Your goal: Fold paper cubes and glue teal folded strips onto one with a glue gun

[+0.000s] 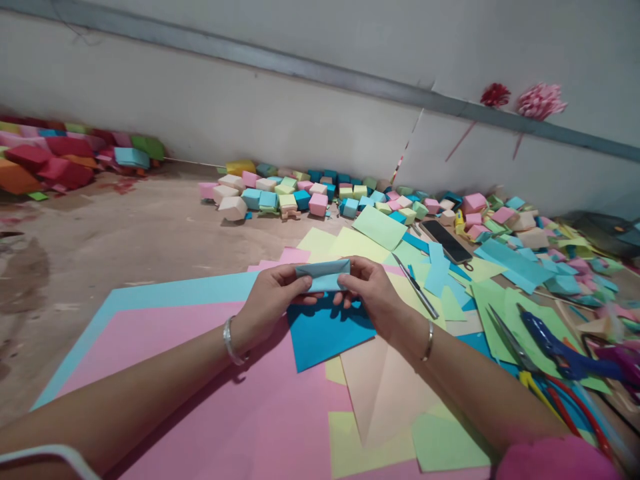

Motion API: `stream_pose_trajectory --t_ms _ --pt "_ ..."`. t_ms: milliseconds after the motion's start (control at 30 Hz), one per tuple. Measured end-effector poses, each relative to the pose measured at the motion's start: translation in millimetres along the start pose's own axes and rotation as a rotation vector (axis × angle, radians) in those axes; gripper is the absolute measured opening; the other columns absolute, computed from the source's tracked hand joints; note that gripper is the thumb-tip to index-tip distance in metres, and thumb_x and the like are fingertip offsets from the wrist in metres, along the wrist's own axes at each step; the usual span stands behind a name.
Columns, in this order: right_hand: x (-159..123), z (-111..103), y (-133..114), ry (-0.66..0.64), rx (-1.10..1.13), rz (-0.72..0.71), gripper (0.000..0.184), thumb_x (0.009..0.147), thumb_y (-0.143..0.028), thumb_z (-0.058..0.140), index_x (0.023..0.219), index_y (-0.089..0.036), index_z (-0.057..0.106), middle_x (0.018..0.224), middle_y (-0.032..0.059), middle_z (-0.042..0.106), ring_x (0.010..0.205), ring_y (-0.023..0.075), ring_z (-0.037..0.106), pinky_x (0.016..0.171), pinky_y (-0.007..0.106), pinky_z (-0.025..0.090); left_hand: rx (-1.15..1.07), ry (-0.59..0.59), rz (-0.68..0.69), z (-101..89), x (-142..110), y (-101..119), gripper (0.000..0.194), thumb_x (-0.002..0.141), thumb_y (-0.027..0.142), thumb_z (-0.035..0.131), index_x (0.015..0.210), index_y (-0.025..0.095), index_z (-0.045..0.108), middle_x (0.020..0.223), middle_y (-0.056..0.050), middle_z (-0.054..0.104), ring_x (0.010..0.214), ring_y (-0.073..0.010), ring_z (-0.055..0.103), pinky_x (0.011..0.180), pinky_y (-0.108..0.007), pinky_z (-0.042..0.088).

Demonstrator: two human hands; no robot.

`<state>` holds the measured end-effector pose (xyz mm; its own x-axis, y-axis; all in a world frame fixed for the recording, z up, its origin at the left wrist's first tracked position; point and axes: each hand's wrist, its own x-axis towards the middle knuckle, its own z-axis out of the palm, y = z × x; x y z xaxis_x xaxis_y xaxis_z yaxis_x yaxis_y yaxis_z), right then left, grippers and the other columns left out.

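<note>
A folded strip of light blue paper (324, 275) is held level between my two hands. My left hand (277, 283) pinches its left end, thumb on the near face. At the right end my right hand (367, 283) grips it in the same way. Just below the hands lies a dark blue paper sheet (330, 333), partly in their shadow. Under my left arm spreads a large pink sheet (215, 380), with a light blue sheet (107, 317) showing along its edge. Peach paper (385, 387) lies beneath my right wrist.
Small paper boxes (319, 203) line the wall, with larger ones (65, 170) at far left. To the right are a craft knife (416, 287), a phone (446, 241), scissors (533, 373) and a blue glue gun (560, 347). Pompom flowers (540, 101) hang on the wall.
</note>
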<state>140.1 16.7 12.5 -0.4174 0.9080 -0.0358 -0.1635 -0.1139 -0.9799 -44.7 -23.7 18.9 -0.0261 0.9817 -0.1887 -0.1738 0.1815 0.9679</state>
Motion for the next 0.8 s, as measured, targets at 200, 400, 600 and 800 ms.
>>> stream_pose_trajectory --t_ms 200,400,600,800 --pt "0 -1 3 -0.006 0.007 -0.018 0.016 0.071 -0.016 0.064 0.085 -0.018 0.069 0.063 -0.0016 0.066 0.050 0.0125 0.064 0.042 0.019 0.046 0.009 0.048 0.022 0.4 2 -1 0.012 0.072 0.018 0.071 0.084 0.015 0.071 0.079 -0.005 0.070 0.063 -0.0145 0.069 0.051 -0.021 0.054" --pt "3 -1 7 0.051 0.115 0.018 0.014 0.070 -0.017 0.066 0.082 -0.017 0.071 0.054 0.0002 0.066 0.044 0.0097 0.057 0.043 0.018 0.044 -0.056 0.031 0.058 -0.5 0 3 0.030 0.075 0.030 0.074 0.102 0.019 0.070 0.091 -0.003 0.068 0.071 -0.0124 0.067 0.063 -0.023 0.056" --pt "-3 12 6 0.116 0.229 -0.009 0.012 0.069 -0.017 0.071 0.081 -0.020 0.072 0.060 0.0010 0.069 0.050 0.0126 0.061 0.048 0.023 0.050 -0.089 -0.329 0.126 5.3 -11 3 0.071 0.070 0.050 0.079 0.132 0.023 0.055 0.121 -0.011 0.065 0.106 -0.0235 0.063 0.090 -0.035 0.052" --pt "-11 12 10 -0.062 -0.223 -0.534 0.022 0.079 -0.015 0.063 0.092 -0.027 0.076 0.097 0.0055 0.072 0.084 0.0215 0.069 0.072 0.038 0.059 -0.128 -0.196 0.085 14.7 -28 3 0.055 0.083 0.047 0.068 0.132 0.028 0.054 0.131 -0.012 0.061 0.119 -0.0243 0.059 0.099 -0.038 0.048"
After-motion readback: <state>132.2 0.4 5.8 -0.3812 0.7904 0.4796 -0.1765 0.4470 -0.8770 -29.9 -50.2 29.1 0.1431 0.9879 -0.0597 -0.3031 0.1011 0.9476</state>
